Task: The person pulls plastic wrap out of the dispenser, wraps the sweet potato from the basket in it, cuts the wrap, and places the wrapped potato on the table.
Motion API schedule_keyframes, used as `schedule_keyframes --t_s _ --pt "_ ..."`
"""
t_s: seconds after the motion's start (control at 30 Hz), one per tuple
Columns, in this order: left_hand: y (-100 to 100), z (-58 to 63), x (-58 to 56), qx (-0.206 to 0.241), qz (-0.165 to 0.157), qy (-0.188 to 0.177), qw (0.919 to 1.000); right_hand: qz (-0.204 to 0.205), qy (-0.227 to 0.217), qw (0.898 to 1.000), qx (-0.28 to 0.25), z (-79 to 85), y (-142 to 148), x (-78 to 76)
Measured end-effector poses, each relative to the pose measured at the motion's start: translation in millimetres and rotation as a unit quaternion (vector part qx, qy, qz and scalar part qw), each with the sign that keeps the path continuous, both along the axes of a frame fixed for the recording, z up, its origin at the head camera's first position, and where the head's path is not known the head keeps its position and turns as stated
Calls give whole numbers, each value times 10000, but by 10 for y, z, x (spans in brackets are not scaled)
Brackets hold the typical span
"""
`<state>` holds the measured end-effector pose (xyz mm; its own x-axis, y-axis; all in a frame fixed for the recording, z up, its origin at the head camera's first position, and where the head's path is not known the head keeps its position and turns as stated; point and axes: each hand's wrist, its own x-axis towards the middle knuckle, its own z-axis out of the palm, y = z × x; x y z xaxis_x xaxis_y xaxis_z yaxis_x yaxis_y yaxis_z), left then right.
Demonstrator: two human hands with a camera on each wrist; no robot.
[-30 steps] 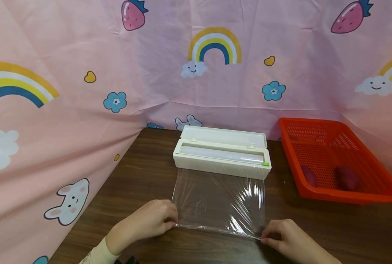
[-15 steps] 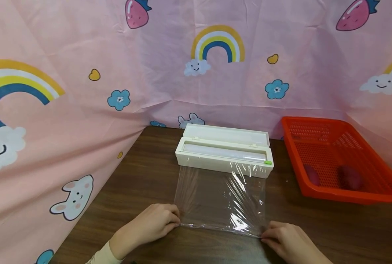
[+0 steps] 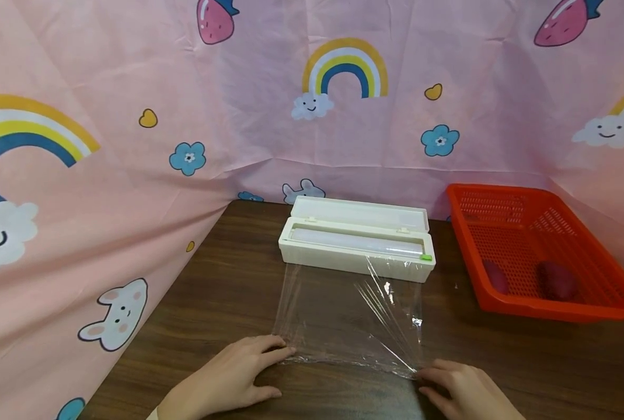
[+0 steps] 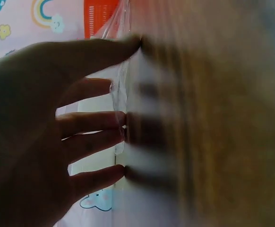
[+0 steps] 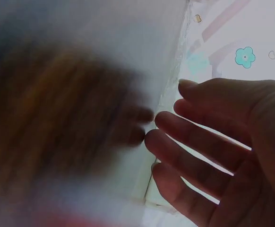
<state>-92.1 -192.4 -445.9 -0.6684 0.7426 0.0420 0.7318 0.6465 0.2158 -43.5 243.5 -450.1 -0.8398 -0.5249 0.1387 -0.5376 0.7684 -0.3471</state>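
A sheet of clear cling film lies drawn out toward me from a white dispenser box, whose lid stands open behind the roll. At the film's near left corner my left hand rests with its fingers spread; in the left wrist view the fingertips touch the tabletop and the film's edge. My right hand is at the near right corner. Its fingers are loosely extended in the right wrist view, the thumb apart from them, and they touch the surface.
To the right stands a red plastic basket with dark reddish items inside. A green slider sits at the dispenser's right end. Pink patterned cloth hangs behind and left of the dark wooden table.
Both hands have loosened from pinching the film's near corners. The left fingers have spread, and the right thumb has parted from its fingers. The film's near edge now lies slacker.
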Motion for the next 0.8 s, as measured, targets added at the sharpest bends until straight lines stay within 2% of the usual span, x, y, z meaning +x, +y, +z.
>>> schedule_keyframes --t_s 0.1,0.23,0.27,0.37,0.47,0.53,0.63,0.7,0.8 --pt "-25 -41 41 89 -103 118 9998 -189 -464 9987 47 38 50 12" --pt "-31 -56 56 215 -171 66 9996 -268 -477 9979 -349 113 121 4" --pt "-30 -50 54 223 -164 -2 9996 -297 -352 9975 -542 141 137 -3" --pt "-36 -41 48 266 -143 -224 9993 -404 649 9905 -1145 260 206 -40" --pt "-50 -34 45 276 -126 -387 9988 -902 1537 9717 -1552 443 350 -120" --pt "-60 -34 46 282 -128 -443 9985 -1427 1769 9599 -1642 596 511 -206" --pt "-75 -44 42 302 -124 -506 9982 -2351 1678 9457 -1492 809 830 -371" --pt "-84 -57 37 338 -144 -502 9981 -2830 1419 9401 -1262 906 1071 -511" --pt "-97 -84 28 364 -204 -372 9984 -3192 1138 9387 -639 963 1445 -744"
